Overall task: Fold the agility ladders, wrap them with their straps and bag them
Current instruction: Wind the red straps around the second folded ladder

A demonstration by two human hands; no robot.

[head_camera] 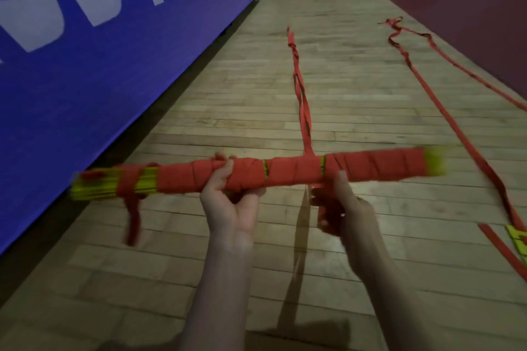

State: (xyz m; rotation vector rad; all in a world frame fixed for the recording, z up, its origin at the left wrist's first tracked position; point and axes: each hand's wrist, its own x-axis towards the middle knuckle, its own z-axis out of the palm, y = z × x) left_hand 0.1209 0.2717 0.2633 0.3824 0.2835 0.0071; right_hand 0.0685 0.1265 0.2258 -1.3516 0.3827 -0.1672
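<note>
So the folded ladder bundle is up in the air, held crosswise in front of the person, above the wooden floor. Its long axis runs pretty much left to right, tilted a bit so the right end sits higher and farther off than the left. Yellow rung ends poke out at both tips; most of the middle is already covered in red wraps.

The left hand has a clenched grip around the bundle from underneath, a little left of centre, fingers curling over the top. The right hand is just under the bundle, right of centre, and its grip looks closed around something red, probably a bit of strap, but it's blurry so hard to say for sure.

What matters for the next turn: the loose strap leaves the bundle right above the right hand and runs straight away along the floor, roughly square to the bundle's axis. So the feed point is nearer the right hand, and the unwrapped stretch is toward the left end. A short red tail dangles there.

A second ladder's strap lies on the floor off to the right, well apart.
</note>
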